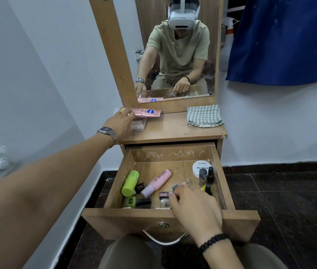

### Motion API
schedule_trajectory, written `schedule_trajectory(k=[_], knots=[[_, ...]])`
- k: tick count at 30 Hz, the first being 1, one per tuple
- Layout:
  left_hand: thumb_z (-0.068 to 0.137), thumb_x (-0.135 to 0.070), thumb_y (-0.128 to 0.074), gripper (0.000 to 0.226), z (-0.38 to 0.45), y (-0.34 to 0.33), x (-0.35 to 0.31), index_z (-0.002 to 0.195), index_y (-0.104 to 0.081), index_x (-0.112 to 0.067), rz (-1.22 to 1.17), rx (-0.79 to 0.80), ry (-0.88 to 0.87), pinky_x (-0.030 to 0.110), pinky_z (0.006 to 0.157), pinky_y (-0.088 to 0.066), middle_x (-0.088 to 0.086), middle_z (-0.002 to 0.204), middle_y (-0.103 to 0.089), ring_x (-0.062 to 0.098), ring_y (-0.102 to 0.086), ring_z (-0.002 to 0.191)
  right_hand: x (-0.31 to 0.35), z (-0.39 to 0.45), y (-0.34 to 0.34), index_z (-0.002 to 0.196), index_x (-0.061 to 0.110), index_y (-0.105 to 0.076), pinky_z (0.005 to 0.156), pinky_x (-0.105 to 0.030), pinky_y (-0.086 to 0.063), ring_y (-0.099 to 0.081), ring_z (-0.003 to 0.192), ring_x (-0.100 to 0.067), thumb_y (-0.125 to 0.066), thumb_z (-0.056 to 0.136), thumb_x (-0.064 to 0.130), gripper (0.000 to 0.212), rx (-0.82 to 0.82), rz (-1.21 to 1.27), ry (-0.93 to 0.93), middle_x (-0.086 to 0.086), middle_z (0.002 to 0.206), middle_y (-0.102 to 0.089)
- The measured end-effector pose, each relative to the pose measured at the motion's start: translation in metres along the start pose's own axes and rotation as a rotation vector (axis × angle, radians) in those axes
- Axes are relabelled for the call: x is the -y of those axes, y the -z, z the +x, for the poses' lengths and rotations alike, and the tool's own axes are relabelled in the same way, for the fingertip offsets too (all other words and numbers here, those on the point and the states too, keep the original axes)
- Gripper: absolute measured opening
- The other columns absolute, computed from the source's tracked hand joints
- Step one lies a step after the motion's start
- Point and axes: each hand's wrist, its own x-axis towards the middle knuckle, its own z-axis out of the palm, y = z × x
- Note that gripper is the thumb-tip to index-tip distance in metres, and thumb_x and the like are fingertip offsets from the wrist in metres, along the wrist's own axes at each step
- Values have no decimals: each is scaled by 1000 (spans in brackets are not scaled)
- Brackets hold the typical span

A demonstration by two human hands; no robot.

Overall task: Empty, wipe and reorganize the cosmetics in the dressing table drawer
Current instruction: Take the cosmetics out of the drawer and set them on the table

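The wooden drawer [173, 215] is pulled out under the dressing table top [173, 131]. Several cosmetics lie in it: a lime green bottle [130, 183], a pink bottle [158, 181], a white nail polish jar [202, 166], small nail polish bottles [210, 175] and a small green bottle [130, 201]. My right hand [194, 208] reaches into the drawer's front right, fingers curled over small bottles, thumb beside a pink-capped one [163, 195]. My left hand [121, 123] is on the table top and grips a clear plastic box [140, 126] next to a pink tube [148, 113].
A folded checked cloth [204, 115] lies at the table top's right. The mirror [173, 55] stands behind it. A blue curtain [285, 39] hangs at the right, a wall switch [0, 165] sits at the left. The floor is dark tile.
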Motion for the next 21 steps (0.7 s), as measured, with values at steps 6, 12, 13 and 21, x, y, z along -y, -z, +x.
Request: schedule_trajectory(k=[6, 12, 13, 21], knots=[[96, -19, -46, 36, 5, -4, 4, 132, -51, -13, 7, 18, 0, 41, 94, -45, 7, 146, -35, 31, -45, 121, 0, 0, 2, 95, 24, -64, 49, -28, -29, -48, 66, -18, -28, 99, 47, 44, -1, -8, 10, 2, 90, -66], [92, -29, -56, 40, 4, -7, 6, 127, -53, -11, 1, 42, -7, 41, 90, -48, 8, 142, -41, 31, -49, 113, 1, 1, 1, 98, 24, -66, 57, -31, -36, -61, 78, -19, -28, 99, 47, 45, -6, -7, 10, 1, 93, -65], [92, -29, -56, 40, 4, -8, 5, 127, -53, -11, 1, 41, -8, 41, 90, -48, 8, 142, -41, 31, -49, 113, 1, 1, 1, 98, 24, -66, 56, -31, -36, -59, 74, -19, -28, 99, 47, 44, -5, -7, 12, 2, 92, -65], [91, -32, -56, 39, 6, -7, 9, 125, -52, -14, 59, 60, -11, 42, 84, -49, 5, 144, -37, 31, -50, 111, 0, 1, -1, 94, 23, -65, 51, -30, -32, -54, 69, -18, -28, 99, 46, 44, -8, -10, 7, 2, 89, -67]])
